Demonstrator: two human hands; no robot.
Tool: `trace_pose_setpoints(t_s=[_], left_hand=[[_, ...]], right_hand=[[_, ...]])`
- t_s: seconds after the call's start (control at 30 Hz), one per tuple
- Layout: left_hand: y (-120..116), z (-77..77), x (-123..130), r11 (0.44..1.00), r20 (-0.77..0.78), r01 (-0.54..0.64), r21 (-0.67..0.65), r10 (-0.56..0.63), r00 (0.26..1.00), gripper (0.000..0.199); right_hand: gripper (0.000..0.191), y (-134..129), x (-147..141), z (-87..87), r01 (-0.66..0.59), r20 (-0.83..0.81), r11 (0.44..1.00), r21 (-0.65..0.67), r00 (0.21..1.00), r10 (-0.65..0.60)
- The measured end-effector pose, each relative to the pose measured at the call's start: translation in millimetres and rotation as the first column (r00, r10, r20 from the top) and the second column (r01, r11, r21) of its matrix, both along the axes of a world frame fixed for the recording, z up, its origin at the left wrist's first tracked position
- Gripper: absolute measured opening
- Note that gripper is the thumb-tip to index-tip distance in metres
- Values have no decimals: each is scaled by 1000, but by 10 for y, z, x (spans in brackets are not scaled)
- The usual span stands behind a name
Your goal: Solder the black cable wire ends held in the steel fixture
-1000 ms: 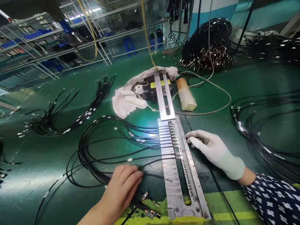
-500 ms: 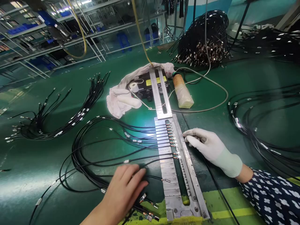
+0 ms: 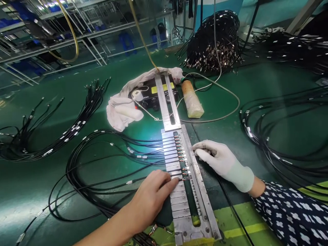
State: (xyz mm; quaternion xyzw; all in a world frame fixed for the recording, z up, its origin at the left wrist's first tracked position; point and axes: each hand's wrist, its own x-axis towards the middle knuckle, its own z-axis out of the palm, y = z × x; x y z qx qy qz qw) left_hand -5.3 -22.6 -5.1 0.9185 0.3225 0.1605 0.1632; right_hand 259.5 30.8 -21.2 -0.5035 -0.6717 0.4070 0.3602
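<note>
A slotted metal fixture (image 3: 180, 201) lies lengthwise on the green table. Black cables (image 3: 143, 139) run into its upper slots from the left, their small connectors (image 3: 179, 147) in a row along the central gap. My bare left hand (image 3: 156, 193) is closed on a black cable at the fixture's left part, thumb and finger near the cable's connector end (image 3: 186, 178). My right hand (image 3: 221, 160), in a white glove, has its fingertips pressed together at the fixture's right edge; whether they hold anything is hidden.
Behind the fixture are a black control box (image 3: 153, 102), a white cloth (image 3: 119, 118) and a wrapped wooden-handled object (image 3: 192, 100). Cable bundles lie left (image 3: 77, 128) and right (image 3: 256, 136), with a large pile (image 3: 215, 41) at the back.
My left hand has moved up and right onto the fixture, bringing a cable end into line below the others. My right hand stays by the fixture's edge. The view has shifted slightly.
</note>
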Motion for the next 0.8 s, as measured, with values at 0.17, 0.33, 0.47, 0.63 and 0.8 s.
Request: trace_pose_setpoints(t_s=[0.17,0.33,0.47,0.63,0.8], left_hand=[[26,-22,-11,998,-48,15,-54,-18,999,34],[68,-11,42,992,-31,42,-119,-46,998,35],[98,15,86,986,-16,44,-162,-47,999,33],[-28,-42,30,999,-58,-26,-35,24,998,33],[-178,-98,15,999,-165,-24,41,30,986,45]], right_hand=[[18,3,1,7,-12,6,1000,27,1000,12],[17,11,-6,6,-9,0,1000,15,1000,9],[17,15,1,10,-12,-7,1000,11,1000,13],[19,8,-13,29,-5,29,1000,2,1000,5],[32,-71,-173,66,-105,438,968,230,899,-6]])
